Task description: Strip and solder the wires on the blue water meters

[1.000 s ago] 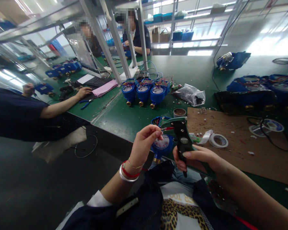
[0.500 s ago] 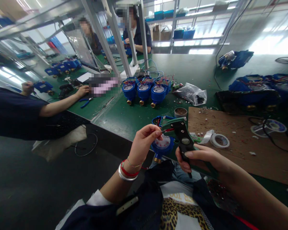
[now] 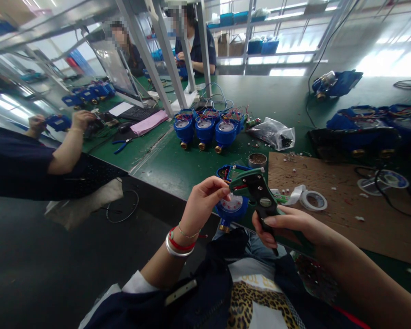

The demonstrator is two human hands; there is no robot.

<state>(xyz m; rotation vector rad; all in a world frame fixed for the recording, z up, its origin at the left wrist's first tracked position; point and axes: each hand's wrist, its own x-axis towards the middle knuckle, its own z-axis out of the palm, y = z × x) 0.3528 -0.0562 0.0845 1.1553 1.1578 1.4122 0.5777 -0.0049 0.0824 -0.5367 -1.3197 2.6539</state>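
My left hand point(image 3: 205, 198) is closed in a pinch, thumb against forefinger, on a thin wire mostly hidden by the fingertips. The fingertips are right at the jaws of a green and black wire stripper point(image 3: 263, 194). My right hand point(image 3: 284, 224) is wrapped round the stripper's handles, its head pointing left toward the pinch. Behind and below the tool is a blue water meter point(image 3: 231, 212) with a brass fitting toward me and its electronics box open at the far side. My left hand and the stripper cover part of it.
Several blue meters with loose wires point(image 3: 203, 128) stand beyond. A plastic bag point(image 3: 273, 133), round tin point(image 3: 257, 160), tape roll point(image 3: 313, 200) and solder spool point(image 3: 383, 182) are around a cardboard sheet point(image 3: 342, 224). At left, a co-worker's arm point(image 3: 68, 148) reaches over the bench near blue pliers point(image 3: 121, 146).
My hands and the stripper have barely moved; the left fingers remain at its jaws. The co-worker's hand at left has lifted off the pink cloth area and moved left.
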